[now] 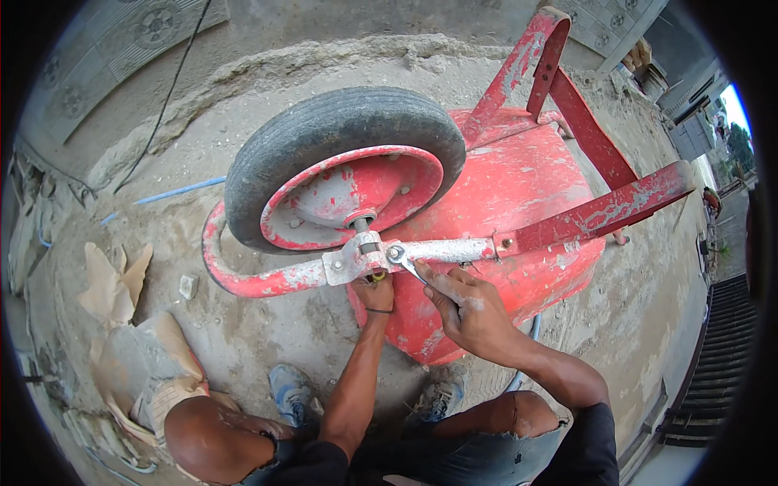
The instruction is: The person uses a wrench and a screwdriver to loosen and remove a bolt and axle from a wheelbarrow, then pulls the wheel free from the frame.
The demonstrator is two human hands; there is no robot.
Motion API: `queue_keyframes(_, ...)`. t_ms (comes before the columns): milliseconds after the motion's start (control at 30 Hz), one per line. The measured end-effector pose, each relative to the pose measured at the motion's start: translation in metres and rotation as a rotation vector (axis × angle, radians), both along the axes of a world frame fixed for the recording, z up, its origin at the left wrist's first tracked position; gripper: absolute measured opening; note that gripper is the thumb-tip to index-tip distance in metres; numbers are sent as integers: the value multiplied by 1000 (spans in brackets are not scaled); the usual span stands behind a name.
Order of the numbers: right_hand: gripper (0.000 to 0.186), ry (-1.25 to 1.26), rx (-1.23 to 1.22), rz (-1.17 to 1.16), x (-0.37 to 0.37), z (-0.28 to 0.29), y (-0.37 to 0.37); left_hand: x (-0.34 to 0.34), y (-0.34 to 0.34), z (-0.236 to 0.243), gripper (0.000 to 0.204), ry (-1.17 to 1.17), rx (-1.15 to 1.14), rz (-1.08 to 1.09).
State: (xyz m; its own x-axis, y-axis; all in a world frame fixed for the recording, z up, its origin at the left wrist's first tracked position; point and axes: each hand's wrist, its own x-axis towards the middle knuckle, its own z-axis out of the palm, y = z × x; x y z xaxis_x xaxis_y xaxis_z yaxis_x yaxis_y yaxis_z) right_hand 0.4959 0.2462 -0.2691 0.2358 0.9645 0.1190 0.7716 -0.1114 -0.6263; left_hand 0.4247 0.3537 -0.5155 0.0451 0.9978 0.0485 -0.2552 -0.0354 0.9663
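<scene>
A red, paint-worn wheelbarrow (519,190) lies upside down on the ground, its black-tyred wheel (344,121) facing up. My right hand (468,308) is closed around a metal wrench (411,266). The wrench's ring end sits over a bolt on the axle bracket (369,253), which clasps the white-and-red frame tube (284,278). My left hand (374,293) reaches up beneath that bracket. Its fingers are mostly hidden there, next to a small yellowish piece too obscured to name. The wheel's axle (362,224) runs into the bracket.
Red metal legs (604,209) rise from the barrow at the right. Torn brown paper (150,368) and a small stone (188,286) lie to the left. A blue hose (180,190) crosses the dusty ground behind the wheel. A dark slatted grate (713,356) is at far right.
</scene>
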Motion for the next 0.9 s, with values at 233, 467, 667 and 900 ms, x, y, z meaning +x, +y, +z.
queue_keyframes(233,47,-265,32,431,76,1,34,2,0,6,43,19,75,-5)
queue_keyframes(467,23,-208,177,629,109,5,87,3,-1,25,44,-25,91,-42)
queue_keyframes(667,28,-105,3,187,84,21,29,-1,6,-10,41,-48,63,43)
queue_keyframes(900,35,107,17,30,10,-5,-8,5,-1,-3,36,-16,106,45)
